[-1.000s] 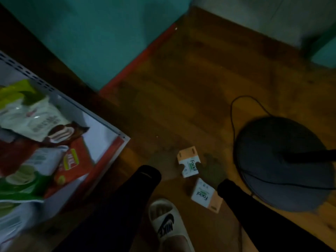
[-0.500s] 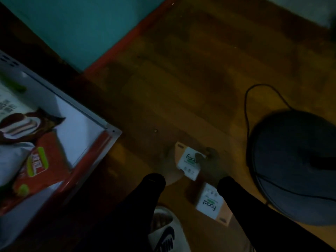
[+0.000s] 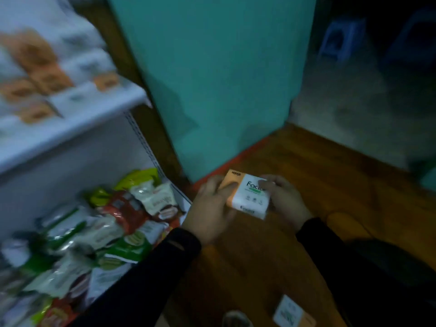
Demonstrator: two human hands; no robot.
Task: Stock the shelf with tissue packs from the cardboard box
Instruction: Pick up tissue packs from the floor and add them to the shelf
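Tissue pack [image 3: 248, 194] is now lifted off the floor | I'm seeing left hand [image 3: 212, 208] and right hand [image 3: 284, 199] gripping it together | second pack [image 3: 292, 312] is lying on floor [image 3: 330, 175].

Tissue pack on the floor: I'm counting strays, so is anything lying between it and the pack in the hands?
Nothing lies there in the head view: only bare wooden floor between the floor pack and the held pack.

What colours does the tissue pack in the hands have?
The tissue pack is white with an orange end, seen in the head view.
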